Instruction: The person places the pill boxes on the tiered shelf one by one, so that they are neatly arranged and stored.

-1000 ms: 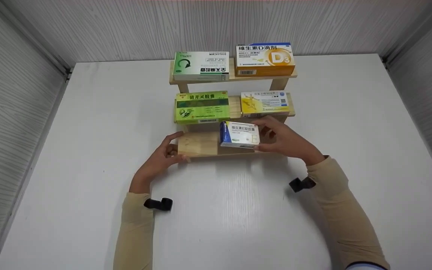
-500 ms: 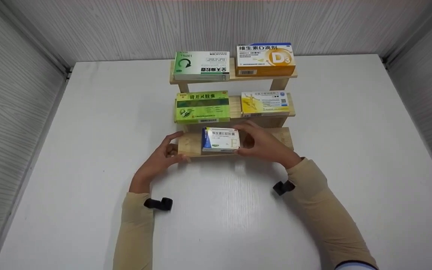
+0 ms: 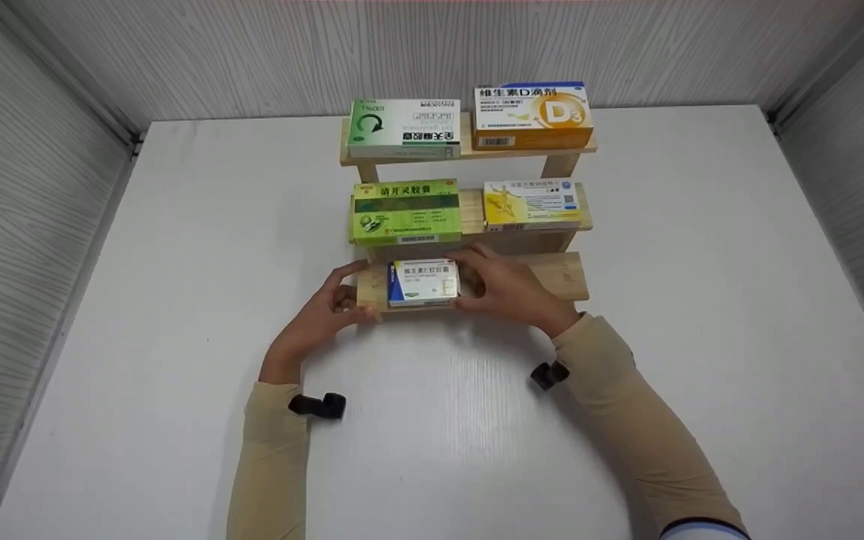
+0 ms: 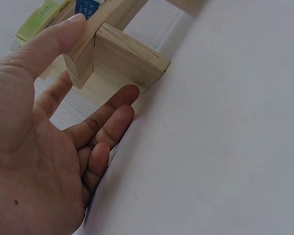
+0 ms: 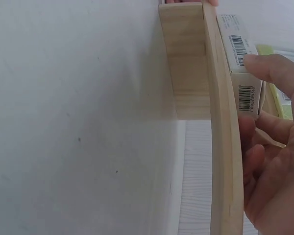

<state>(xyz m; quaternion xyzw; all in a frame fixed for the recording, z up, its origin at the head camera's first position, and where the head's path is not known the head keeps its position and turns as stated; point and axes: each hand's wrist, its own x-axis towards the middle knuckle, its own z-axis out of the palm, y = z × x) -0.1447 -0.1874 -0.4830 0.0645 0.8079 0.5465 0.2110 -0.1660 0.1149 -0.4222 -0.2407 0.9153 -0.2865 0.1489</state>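
My right hand (image 3: 511, 291) pinches the right end of a small white and blue medicine box (image 3: 424, 283) marked with an E. That box lies on the left part of the lowest step of a wooden rack (image 3: 548, 279). In the right wrist view, the thumb presses the barcode side of the white medicine box (image 5: 239, 51), and other fingers are partly hidden behind the rack's front board. My left hand (image 3: 319, 315) grips the left end of the lowest step. In the left wrist view, its thumb is on the board (image 4: 81, 58) and the other fingers curl below and behind.
On the middle step lie a green medicine box (image 3: 406, 214) and a yellow and white one (image 3: 532, 205). The top step bears a green and white box (image 3: 404, 127) and an orange and white D3 box (image 3: 532, 116). A white table (image 3: 432, 435) lies below, with panelled walls around it.
My right hand has moved left with the white and blue medicine box and lowered it onto the left part of the bottom step. The left hand has stayed at the rack's end.
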